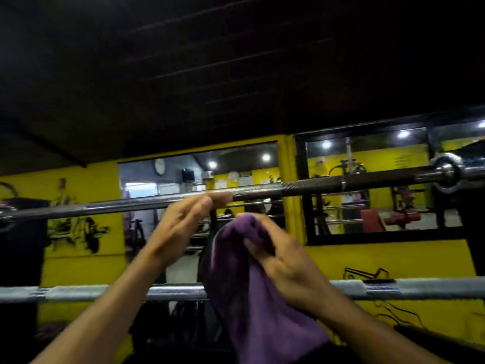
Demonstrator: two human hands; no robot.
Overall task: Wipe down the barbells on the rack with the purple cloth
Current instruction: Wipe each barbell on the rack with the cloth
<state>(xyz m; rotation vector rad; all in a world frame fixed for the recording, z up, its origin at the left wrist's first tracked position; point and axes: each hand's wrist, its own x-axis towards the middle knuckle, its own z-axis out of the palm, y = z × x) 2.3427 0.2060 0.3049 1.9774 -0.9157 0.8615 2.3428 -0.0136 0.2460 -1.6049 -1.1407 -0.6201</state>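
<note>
Left hand: straight fingers resting on upper barbell. Right hand: fingers gripping purple cloth.

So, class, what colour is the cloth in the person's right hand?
Purple cloth, clearest in the head view.

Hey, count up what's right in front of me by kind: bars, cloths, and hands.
Barbells: 2, the upper barbell and the lower barbell
Purple cloths: 1, the purple cloth held by the right hand
Hands: 2, the right hand and the left hand, whose fingers rest on the upper barbell
Total: 5
</note>
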